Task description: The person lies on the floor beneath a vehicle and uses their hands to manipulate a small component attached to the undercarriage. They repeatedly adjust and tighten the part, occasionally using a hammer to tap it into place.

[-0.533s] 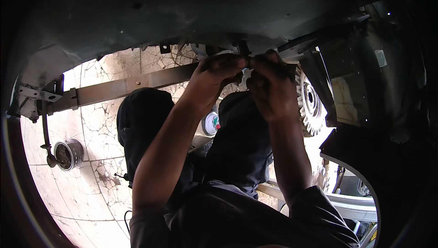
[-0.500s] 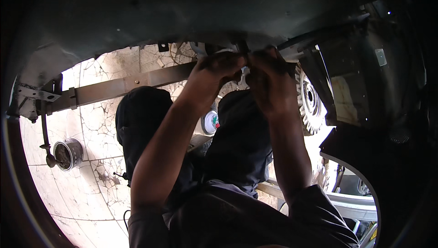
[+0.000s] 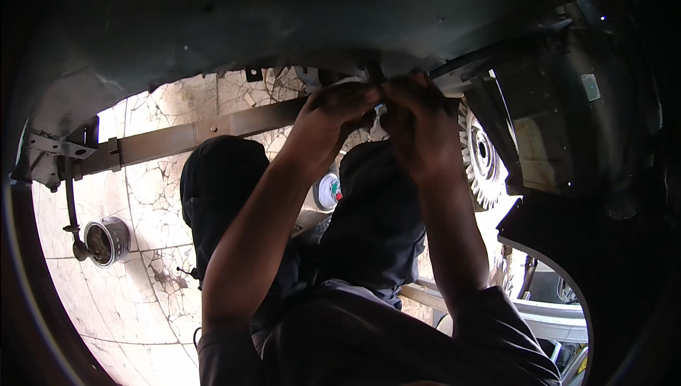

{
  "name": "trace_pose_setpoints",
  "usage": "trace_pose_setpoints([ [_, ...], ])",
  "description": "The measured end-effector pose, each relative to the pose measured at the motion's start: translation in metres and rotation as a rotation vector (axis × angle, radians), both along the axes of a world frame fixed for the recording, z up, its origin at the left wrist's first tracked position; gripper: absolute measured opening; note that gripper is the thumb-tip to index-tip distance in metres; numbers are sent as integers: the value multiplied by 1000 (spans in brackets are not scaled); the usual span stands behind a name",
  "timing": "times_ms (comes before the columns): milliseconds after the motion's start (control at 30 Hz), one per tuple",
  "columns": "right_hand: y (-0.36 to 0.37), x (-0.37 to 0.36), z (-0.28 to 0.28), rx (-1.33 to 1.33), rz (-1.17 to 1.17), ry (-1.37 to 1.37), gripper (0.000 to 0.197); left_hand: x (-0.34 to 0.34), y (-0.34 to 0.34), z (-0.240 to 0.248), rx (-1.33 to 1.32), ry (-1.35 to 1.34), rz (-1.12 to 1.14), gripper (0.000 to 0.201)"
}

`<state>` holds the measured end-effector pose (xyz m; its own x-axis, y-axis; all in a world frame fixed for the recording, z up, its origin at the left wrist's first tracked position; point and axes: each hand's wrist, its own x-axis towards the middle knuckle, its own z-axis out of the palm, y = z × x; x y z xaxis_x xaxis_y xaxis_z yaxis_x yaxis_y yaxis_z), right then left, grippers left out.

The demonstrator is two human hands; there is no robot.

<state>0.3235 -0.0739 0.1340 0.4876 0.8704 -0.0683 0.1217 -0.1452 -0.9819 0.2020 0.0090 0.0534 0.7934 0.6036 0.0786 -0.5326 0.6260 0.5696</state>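
Note:
My left hand (image 3: 339,108) and my right hand (image 3: 423,118) are raised close together beneath a dark body panel (image 3: 305,28). The fingers of both are bent and closed, with their tips meeting at the lower end of a short dark cylindrical part (image 3: 372,71) that hangs under the panel. What the fingers pinch is in shadow, and I cannot make it out. Just behind my left hand runs a long brown metal bar (image 3: 241,122).
A metal can (image 3: 106,241) stands on the cracked tile floor (image 3: 152,205) at the left, near a hanging rod (image 3: 71,205). A spray can (image 3: 328,191) shows between my knees. Right of my hands is a wheel with a treaded tyre (image 3: 481,152); a dark curved panel edge (image 3: 553,265) lies nearer.
Both hands keep their place at the dark part, with only a very slight shift of the fingers. The view has moved a little.

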Motion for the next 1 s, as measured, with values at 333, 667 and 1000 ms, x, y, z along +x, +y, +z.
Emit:
trace_pose_setpoints([
  [333, 6, 11, -1, 76, 157, 86, 31, 1, 9, -10, 112, -32, -17, 33],
  [667, 0, -11, 12, 64, 29, 434, 11, 0, 5, -10, 19, -26, -14, 32],
  [1000, -8, 0, -10, 182, 42, 674, 3, -3, 5, -10, 34, -51, -82, 38],
])
